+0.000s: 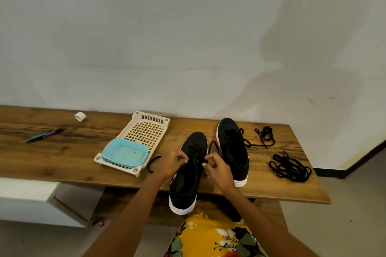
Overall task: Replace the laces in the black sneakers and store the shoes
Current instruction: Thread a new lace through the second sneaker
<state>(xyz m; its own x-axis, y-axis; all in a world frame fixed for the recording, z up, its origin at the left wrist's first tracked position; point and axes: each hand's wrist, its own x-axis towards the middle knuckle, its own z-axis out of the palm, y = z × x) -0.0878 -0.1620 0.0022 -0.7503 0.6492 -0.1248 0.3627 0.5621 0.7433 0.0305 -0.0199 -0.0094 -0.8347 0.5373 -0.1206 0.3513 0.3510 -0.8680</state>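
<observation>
Two black sneakers with white soles lie on the wooden table (62,152). The near sneaker (186,181) overhangs the table's front edge, heel toward me. My left hand (171,162) and my right hand (217,168) each pinch an end of the black lace threaded through it; one strand loops out to the left (151,164). The second sneaker (234,148) sits to the right, laced. Two loose black laces lie further right: a small one (264,135) and a bigger tangled one (289,168).
A cream plastic basket tray (146,129) lies left of the shoes with a light blue container (125,153) on its near end. A pen (42,135) and a small white roll (80,116) lie at the far left. A white wall stands behind the table.
</observation>
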